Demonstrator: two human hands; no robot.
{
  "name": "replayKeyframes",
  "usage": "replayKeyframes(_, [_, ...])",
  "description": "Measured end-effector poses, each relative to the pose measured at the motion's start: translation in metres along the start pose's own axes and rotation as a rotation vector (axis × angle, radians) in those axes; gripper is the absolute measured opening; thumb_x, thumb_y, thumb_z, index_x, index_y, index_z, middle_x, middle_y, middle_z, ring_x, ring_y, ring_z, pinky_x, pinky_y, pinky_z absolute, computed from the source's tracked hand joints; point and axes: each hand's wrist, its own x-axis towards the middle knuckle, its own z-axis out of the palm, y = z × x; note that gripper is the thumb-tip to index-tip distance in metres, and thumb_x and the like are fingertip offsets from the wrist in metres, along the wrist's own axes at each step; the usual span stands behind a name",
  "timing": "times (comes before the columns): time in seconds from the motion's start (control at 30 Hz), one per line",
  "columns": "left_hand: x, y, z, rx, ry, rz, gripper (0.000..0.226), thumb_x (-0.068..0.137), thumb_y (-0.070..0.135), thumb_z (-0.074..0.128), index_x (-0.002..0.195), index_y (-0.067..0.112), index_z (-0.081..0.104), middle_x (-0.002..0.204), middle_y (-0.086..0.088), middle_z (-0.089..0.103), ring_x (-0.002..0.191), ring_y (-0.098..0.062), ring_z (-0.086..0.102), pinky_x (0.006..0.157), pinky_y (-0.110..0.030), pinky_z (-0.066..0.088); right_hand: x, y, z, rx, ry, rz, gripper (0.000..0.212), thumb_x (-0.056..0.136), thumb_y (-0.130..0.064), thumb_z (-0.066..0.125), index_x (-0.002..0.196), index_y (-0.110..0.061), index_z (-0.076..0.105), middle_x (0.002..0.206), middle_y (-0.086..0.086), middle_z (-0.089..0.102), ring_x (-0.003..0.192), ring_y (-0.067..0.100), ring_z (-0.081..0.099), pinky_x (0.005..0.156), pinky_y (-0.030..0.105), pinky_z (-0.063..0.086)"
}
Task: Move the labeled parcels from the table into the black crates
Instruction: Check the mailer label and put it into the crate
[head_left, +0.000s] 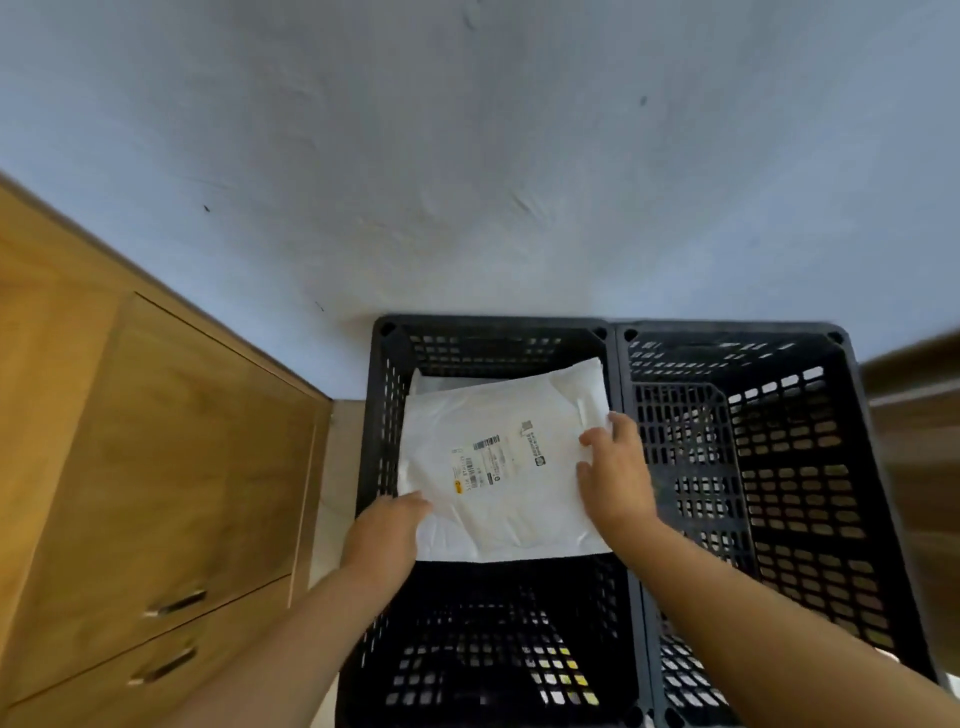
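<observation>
Pale blue-grey scuffed wall (467, 156), wooden cabinet (156, 467) with metal-handled drawers at left.

Right crate (810, 493) open; parcel (498, 467) fills left crate (384, 415).

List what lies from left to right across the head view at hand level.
Wooden cabinet → left hand → white labeled parcel over the left black crate → right hand → right black crate.
</observation>
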Motion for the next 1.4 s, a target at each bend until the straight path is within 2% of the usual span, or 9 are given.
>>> replayKeyframes(0.27, [0.085,-0.006,0.049,0.148,-0.019,-0.139,0.03,0.093,0.0,0.037,0.112,0.011,0.059,0.117,-0.006,0.057,0.109,-0.018,0.054,0.092,-0.027,0.046,0.058,0.017,0.074,0.09,-0.007,-0.085,0.043,0.092,-0.002,0.042,0.135,-0.003,0.046,0.147,0.01,0.029,0.128,0.034,0.039,0.1,0.038,0.038])
replayKeyframes(0.43, [0.125,-0.011,0.076,0.259,-0.008,-0.126,0.029,0.091,-0.003,0.041,0.111,0.011,0.057,0.117,-0.005,0.056,0.115,-0.019,0.048,0.089,-0.026,0.045,0.082,0.024,0.111,0.212,0.031,-0.006,0.047,0.101,-0.03,0.032,0.146,-0.04,0.023,0.135,-0.008,0.045,0.115,0.017,0.049,0.097,0.036,0.041])
replayKeyframes(0.6, [0.147,-0.017,0.1,0.283,-0.017,-0.143,0.026,0.093,0.001,0.041,0.112,0.013,0.054,0.12,-0.003,0.052,0.117,-0.017,0.045,0.089,-0.024,0.043,0.101,0.034,0.16,0.205,-0.022,0.093,0.051,0.102,-0.037,0.029,0.147,-0.048,0.009,0.158,-0.01,0.013,0.143,0.019,0.021,0.118,0.041,0.015])
replayKeyframes(0.73, [0.16,-0.019,0.109,0.335,0.056,-0.19,0.029,0.094,0.01,0.041,0.121,0.015,0.051,0.124,-0.003,0.051,0.118,-0.02,0.043,0.099,-0.03,0.037,0.113,0.056,0.189,0.078,-0.06,0.072,0.056,0.102,-0.017,0.03,0.153,-0.018,0.008,0.159,0.0,-0.006,0.147,0.023,0.0,0.12,0.039,0.005])
replayKeyframes(0.83, [0.174,-0.021,0.113,0.304,0.133,-0.144,0.059,0.093,0.026,0.048,0.146,0.014,0.025,0.147,-0.006,0.029,0.133,-0.023,0.029,0.113,-0.034,0.021,0.117,0.058,0.202,-0.164,-0.05,0.057,0.071,0.096,-0.005,0.04,0.149,-0.003,-0.008,0.15,0.016,-0.035,0.141,0.03,-0.027,0.115,0.037,-0.01])
replayKeyframes(0.9, [0.185,-0.021,0.112,0.231,0.05,-0.123,0.089,0.092,0.04,0.051,0.149,0.016,-0.014,0.156,-0.006,-0.015,0.146,-0.026,-0.005,0.119,-0.038,0.001,0.119,0.053,0.2,-0.324,-0.133,-0.072,0.089,0.095,-0.028,0.048,0.145,-0.004,-0.021,0.143,0.019,-0.043,0.134,0.033,-0.036,0.114,0.04,-0.015])
replayKeyframes(0.97, [0.198,-0.022,0.11,0.23,-0.002,-0.113,0.105,0.088,0.052,0.052,0.136,0.018,-0.034,0.142,-0.009,-0.042,0.138,-0.027,-0.033,0.115,-0.04,-0.015,0.125,0.051,0.199,-0.399,-0.23,-0.136,0.111,0.086,-0.052,0.055,0.139,-0.008,-0.033,0.143,0.018,-0.045,0.134,0.035,-0.039,0.116,0.043,-0.015])
replayKeyframes(1.1, [0.22,-0.035,0.113,0.251,-0.051,-0.088,0.116,0.081,0.062,0.056,0.131,0.019,-0.039,0.142,-0.017,-0.043,0.131,-0.03,-0.04,0.113,-0.041,-0.018,0.142,0.053,0.209,-0.476,-0.296,-0.136,0.132,0.07,-0.07,0.061,0.133,-0.017,-0.041,0.139,0.018,-0.049,0.131,0.037,-0.042,0.114,0.046,-0.019])
replayKeyframes(1.4, [0.232,-0.049,0.118,0.359,-0.191,-0.088,0.128,0.073,0.069,0.059,0.131,0.014,-0.04,0.146,-0.024,-0.037,0.137,-0.035,-0.032,0.11,-0.04,-0.019,0.143,0.06,0.215,-0.381,-0.404,-0.133,0.138,0.065,-0.069,0.067,0.134,-0.02,-0.043,0.139,0.011,-0.051,0.129,0.031,-0.045,0.113,0.044,-0.02])
